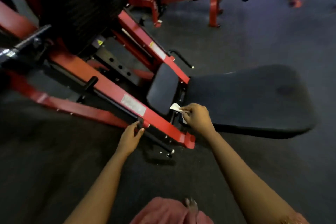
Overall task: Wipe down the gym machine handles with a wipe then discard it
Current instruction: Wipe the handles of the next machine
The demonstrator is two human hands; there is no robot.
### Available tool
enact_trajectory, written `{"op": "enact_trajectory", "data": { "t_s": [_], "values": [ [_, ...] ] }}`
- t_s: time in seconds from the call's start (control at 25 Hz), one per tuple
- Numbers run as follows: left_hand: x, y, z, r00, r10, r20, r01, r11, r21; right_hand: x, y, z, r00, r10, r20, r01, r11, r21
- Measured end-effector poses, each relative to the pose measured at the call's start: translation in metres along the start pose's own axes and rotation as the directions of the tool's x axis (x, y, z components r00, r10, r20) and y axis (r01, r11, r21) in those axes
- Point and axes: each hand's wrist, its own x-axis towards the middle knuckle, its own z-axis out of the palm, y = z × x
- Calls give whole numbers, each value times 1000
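The left hand [131, 135] curls round the top of the black handle [160, 142] on the red frame [163, 125] (fingertips partly hidden). Just beside the seat pad [163, 87], a white wipe [175, 106], mostly bunched out of sight, is pinched by the right hand [197, 116].

L grip [131, 135], R grip [197, 116] both curled

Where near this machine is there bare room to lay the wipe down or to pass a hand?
Bare: the back pad, right of the right hand holding the wipe; the floor between both forearms, below the end of the red rail. Crowded: the gap between seat pad and red rail, and around the near handle that the left hand grips.
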Motion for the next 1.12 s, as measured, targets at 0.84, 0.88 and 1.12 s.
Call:
{"op": "enact_trajectory", "data": {
  "t_s": [0.84,0.88,1.12],
  "values": [
    [220,-240,262,738,-594,-319,195,641,-743,197,207,399,959,-1,283,-142,865,481],
    [219,-241,264,741,-581,-338,177,654,-735,202,201,406,959,-55,279,-95,863,496],
    [219,-244,267,755,-528,-388,88,668,-739,210,169,442,888,-348,301,180,864,469]
  ]
}}
